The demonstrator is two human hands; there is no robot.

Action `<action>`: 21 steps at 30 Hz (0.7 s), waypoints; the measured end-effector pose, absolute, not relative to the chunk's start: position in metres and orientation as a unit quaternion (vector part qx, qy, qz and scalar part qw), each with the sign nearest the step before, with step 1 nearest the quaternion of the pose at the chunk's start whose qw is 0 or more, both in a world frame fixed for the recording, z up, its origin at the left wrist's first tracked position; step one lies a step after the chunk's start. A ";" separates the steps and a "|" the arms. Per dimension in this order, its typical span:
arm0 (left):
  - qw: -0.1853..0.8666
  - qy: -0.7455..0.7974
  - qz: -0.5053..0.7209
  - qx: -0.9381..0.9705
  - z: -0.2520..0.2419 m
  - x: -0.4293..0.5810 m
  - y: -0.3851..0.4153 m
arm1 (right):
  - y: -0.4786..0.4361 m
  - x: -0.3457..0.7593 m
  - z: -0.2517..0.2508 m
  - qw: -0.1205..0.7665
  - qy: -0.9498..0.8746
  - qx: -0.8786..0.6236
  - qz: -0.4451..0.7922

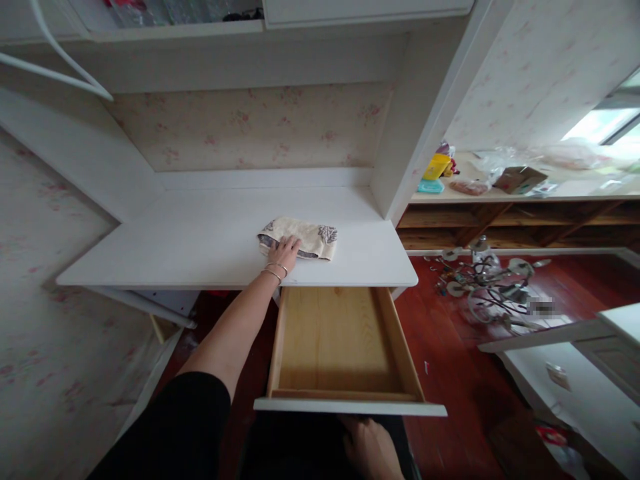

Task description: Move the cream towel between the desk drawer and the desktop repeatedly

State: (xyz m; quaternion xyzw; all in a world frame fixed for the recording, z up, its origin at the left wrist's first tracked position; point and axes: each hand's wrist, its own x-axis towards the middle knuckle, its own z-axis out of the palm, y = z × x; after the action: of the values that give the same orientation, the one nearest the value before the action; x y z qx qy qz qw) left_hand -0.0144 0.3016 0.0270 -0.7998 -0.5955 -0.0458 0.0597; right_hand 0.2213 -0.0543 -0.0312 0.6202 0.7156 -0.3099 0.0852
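My left hand (283, 253) lies flat on a folded beige cloth (307, 237) with a dark leaf pattern, pressing it onto the white desk top (200, 240). Thin bangles ring that wrist. Below the desk a wooden drawer (340, 347) stands pulled out, and nothing lies inside it. My right hand (370, 447) sits just under the drawer's white front panel (350, 407), partly hidden by it. Whether that hand grips the panel cannot be made out.
White shelves rise above the desk, with a side panel (415, 133) at its right. A chandelier (485, 280) lies on the red wooden floor. A window ledge (525, 193) at the right carries a cardboard box, plastic bags and a yellow item. White furniture (575, 373) stands at lower right.
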 end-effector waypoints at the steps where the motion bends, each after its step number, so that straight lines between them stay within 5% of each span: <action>1: 0.060 -0.599 -0.038 -0.797 0.027 -0.012 0.303 | -0.053 0.221 -0.031 0.086 0.720 0.617 -0.306; 12: 0.057 -0.581 0.023 -0.811 0.058 -0.019 0.313 | -0.046 0.221 -0.037 0.059 0.745 0.602 -0.280; 21: 0.055 -0.542 -0.028 -0.838 0.053 -0.026 0.240 | -0.042 0.221 -0.044 0.067 0.783 0.565 -0.251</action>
State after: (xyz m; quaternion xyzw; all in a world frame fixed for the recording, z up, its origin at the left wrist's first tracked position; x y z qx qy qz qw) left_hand -0.0260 0.2399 0.0534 -0.8378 -0.5425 -0.0282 0.0554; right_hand 0.2210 -0.0422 -0.0437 0.5655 0.7828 -0.2510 0.0667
